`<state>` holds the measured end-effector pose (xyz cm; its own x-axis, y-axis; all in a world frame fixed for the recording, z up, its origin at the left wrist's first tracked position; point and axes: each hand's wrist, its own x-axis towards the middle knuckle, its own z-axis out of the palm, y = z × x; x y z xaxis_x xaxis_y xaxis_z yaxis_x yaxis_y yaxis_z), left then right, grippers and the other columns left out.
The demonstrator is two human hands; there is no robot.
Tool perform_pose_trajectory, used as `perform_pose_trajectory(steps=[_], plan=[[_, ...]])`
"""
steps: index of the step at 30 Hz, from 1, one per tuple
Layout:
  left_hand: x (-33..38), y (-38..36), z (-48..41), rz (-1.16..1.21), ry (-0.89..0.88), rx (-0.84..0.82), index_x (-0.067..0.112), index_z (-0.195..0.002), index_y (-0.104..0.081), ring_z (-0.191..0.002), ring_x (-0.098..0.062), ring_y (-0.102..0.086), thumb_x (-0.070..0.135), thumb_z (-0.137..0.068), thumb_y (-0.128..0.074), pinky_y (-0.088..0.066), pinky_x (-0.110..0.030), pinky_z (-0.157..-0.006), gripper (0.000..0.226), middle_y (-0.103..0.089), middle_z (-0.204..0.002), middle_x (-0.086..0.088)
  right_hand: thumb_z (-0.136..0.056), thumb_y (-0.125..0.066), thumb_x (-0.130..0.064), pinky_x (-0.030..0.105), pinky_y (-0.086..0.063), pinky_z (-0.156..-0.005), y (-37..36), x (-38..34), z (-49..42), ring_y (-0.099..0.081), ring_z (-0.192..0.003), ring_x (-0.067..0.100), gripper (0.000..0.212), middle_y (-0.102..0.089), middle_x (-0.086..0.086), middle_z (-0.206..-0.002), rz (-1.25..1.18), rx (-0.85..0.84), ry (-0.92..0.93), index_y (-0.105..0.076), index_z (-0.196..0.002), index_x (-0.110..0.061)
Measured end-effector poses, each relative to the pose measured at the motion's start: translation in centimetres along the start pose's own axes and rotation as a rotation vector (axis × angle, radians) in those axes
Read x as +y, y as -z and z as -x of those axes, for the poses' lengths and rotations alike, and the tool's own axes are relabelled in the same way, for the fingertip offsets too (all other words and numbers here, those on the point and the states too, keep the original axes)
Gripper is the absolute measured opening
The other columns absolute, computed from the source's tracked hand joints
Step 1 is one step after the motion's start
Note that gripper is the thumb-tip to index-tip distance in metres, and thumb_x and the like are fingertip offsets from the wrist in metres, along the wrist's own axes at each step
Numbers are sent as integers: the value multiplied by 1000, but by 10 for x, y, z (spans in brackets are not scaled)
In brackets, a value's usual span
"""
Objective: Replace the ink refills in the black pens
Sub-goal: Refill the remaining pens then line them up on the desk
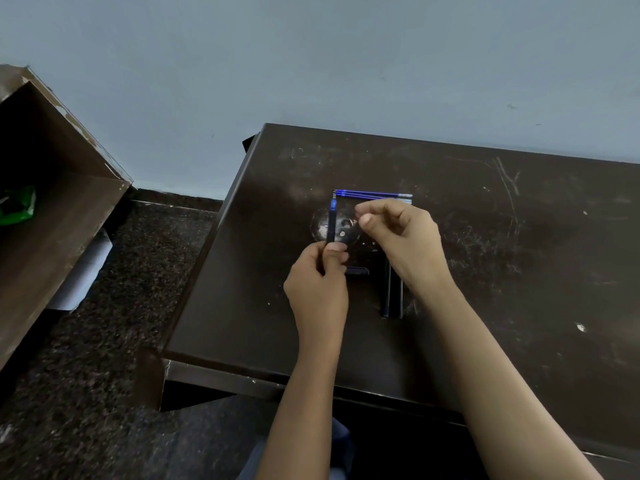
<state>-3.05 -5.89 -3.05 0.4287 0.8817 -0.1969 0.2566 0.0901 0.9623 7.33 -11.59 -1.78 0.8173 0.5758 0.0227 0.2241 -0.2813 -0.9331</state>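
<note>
The step in hand looks to me like the refill swap on one pen. What matters is alignment: hold the barrel steady and upright, feed the refill straight down the bore, and don't force it.

The left hand (318,282) has its fingers and thumb curled tight round the lower end of a black pen (331,225). The pen stands up from the fingertips with a blue end at the top. I take the blue end for a refill, though it is too thin to be sure.

Just right of the pen, the right hand (398,233) is raised off the surface (242,271). Its thumb and forefinger are pressed together in a pinch on a small dark piece (351,234), too blurred to name, and the other fingers are curled.

Just beyond that hand's knuckles, a row of blue refills (372,194) lies flat on the surface. Under its wrist the other black pens (391,296) lie side by side. I'd lift the wrist clear so it doesn't roll them.
</note>
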Motion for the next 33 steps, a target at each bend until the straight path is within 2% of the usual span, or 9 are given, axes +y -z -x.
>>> perform_pose_trajectory(steps=[2,5,9,10,13,15,19,26,33], plan=[[-2,2,-4,13,16,83,21,-96,-69,-76,-3,-64,25,-96,-52,-49,-21,-72,18,-70,-83,7,-81,-73,-21,11,-43,-86,9,2,-2,-61,-95,2,19,-72,-8,-98,283,-146,102,-73,-100,-23],[-1,3,-5,-14,7,147,19,-102,-67,-86,-6,-63,25,-97,-48,-44,-11,-72,20,-68,-90,8,-73,-78,-33,31,-34,-101,8,12,-1,-42,-119,16,39,-64,-5,-114,682,-431,150,-69,-111,-27],[4,4,-1,-106,7,143,20,-109,-65,-83,1,-56,23,-99,-45,-39,1,-70,22,-67,-97,9,-83,-67,-30,36,-31,-99,-1,17,0,-39,-120,20,29,-61,-6,-118,844,-436,239,-66,-112,-27],[5,5,0,-128,7,141,21,-109,-65,-83,0,-55,22,-99,-45,-41,-4,-79,23,-66,-96,10,-84,-65,-27,38,-34,-98,0,18,-1,-43,-117,22,26,-63,-5,-114,826,-380,274,-66,-110,-26],[7,6,1,-260,40,135,32,-104,-64,-87,-7,-53,24,-99,-43,-39,-45,-99,23,-61,-84,15,-81,-66,-14,38,-44,-93,9,20,-5,-58,-101,24,22,-66,1,-104,587,-98,306,-68,-101,-19],[9,6,4,-325,59,121,35,-105,-63,-92,-10,-51,27,-100,-42,-29,-45,-99,23,-59,-85,14,-79,-66,-5,29,-47,-90,19,18,-7,-62,-93,19,22,-67,2,-100,457,76,284,-69,-99,-14],[7,5,5,-424,55,98,36,-111,-62,-104,-14,-53,29,-99,-43,-24,-44,-96,24,-63,-99,10,-78,-66,0,33,-52,-88,30,14,-7,-63,-89,17,25,-66,1,-99,364,213,254,-71,-98,-14],[8,4,6,-464,65,53,37,-112,-62,-110,-14,-51,28,-99,-44,-27,-45,-98,23,-53,-94,17,-76,-68,4,5,-42,-79,30,13,-10,-58,-88,4,27,-66,0,-99,340,161,331,-74,-95,-14],[9,3,8,-532,-8,22,37,-110,-64,-108,-15,-49,28,-98,-47,-27,-41,-94,23,-60,-98,11,-71,-71,7,7,-43,-88,22,10,-10,-58,-96,3,29,-66,-5,-94,338,-41,392,-77,-92,-12]])
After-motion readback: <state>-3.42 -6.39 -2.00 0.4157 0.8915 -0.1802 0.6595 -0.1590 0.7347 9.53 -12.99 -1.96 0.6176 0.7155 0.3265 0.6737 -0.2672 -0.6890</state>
